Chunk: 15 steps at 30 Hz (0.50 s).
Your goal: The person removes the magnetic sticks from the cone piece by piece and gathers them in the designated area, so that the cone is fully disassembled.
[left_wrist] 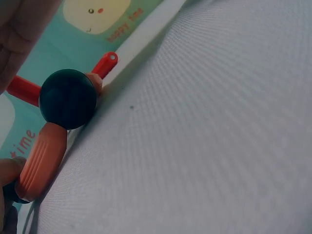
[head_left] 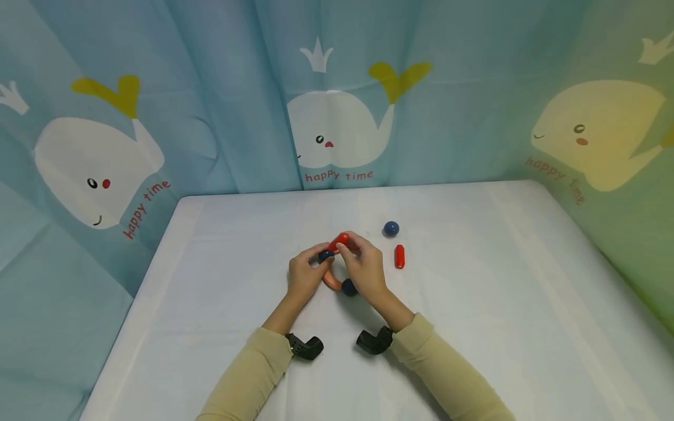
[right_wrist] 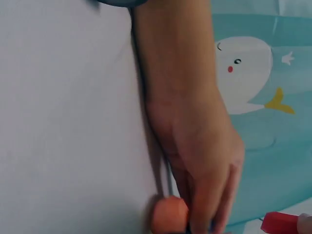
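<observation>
My left hand (head_left: 305,275) pinches a dark blue ball (head_left: 326,255) between thumb and fingers. An orange curved piece (head_left: 332,281) runs from that ball to a second dark blue ball (head_left: 348,287), shown close up in the left wrist view, where another orange end (left_wrist: 96,82) peeks out behind it. With thumb and fingers my right hand (head_left: 367,268) holds a red rod (head_left: 340,240) beside the first ball. Whether rod and ball are joined, I cannot tell. In the right wrist view, the red rod (right_wrist: 280,223) appears at the lower right corner.
To the right of the hands, a loose dark blue ball (head_left: 391,228) and a loose red rod (head_left: 400,256) lie on the white table (head_left: 474,292). A blue-green curtain (head_left: 237,117) with whale prints hangs around its back and sides.
</observation>
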Each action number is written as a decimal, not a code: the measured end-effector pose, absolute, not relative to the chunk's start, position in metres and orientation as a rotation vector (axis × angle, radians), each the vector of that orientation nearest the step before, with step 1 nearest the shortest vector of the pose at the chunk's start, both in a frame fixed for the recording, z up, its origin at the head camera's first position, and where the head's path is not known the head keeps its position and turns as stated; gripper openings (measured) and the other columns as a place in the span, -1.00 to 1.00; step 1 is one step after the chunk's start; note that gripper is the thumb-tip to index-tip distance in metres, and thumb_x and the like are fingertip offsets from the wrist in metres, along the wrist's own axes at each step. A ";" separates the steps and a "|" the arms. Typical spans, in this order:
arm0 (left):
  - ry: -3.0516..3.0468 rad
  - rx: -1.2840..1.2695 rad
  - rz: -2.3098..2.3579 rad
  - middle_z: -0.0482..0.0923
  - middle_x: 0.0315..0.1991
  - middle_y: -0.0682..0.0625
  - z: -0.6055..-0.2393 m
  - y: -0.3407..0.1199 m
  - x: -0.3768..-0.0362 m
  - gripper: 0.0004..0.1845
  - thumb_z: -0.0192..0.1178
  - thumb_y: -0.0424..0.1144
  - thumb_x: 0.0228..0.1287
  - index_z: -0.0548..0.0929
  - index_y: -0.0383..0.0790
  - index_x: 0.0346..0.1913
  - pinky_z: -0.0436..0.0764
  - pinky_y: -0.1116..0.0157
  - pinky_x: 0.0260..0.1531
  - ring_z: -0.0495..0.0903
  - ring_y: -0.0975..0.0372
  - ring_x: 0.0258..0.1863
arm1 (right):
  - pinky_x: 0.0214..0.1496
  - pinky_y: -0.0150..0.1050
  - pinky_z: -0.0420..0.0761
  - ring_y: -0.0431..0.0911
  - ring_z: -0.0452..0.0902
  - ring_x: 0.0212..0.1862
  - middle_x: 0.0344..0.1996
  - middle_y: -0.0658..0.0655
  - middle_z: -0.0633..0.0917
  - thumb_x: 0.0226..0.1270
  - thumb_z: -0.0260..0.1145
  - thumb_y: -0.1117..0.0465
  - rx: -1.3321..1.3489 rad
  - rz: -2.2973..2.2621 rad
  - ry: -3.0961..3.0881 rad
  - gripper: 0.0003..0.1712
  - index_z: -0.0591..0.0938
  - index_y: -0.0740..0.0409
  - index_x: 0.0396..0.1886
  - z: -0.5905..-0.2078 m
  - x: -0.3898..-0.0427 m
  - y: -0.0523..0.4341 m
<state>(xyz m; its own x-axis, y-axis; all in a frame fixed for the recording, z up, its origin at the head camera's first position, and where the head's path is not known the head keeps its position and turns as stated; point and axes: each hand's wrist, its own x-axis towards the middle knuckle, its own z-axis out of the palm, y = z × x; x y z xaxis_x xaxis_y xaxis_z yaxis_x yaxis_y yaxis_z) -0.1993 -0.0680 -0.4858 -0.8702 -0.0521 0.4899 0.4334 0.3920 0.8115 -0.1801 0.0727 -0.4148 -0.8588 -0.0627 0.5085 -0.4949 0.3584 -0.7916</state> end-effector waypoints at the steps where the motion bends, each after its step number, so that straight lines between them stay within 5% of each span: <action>1: -2.220 -0.330 -1.494 0.63 -0.13 -0.07 -0.486 -0.068 -0.199 -0.70 0.37 -0.37 0.01 0.68 -0.32 -0.13 0.48 0.20 -0.02 0.56 0.13 -0.05 | -0.21 -0.16 0.60 -0.02 0.62 -0.25 -0.32 0.18 0.68 0.23 0.26 0.36 0.478 1.521 -2.239 -0.79 0.61 0.37 -0.16 -0.414 -0.180 0.075; 15: -2.256 -0.282 -1.515 0.63 -0.11 -0.04 -0.483 -0.067 -0.198 -0.67 0.37 -0.32 0.02 0.67 -0.28 -0.09 0.45 0.25 0.02 0.55 0.17 -0.02 | -0.22 -0.48 0.51 0.06 0.57 -0.24 -0.27 0.30 0.65 0.26 0.23 0.36 0.320 1.662 -2.270 -0.73 0.57 0.44 -0.08 -0.398 -0.180 0.127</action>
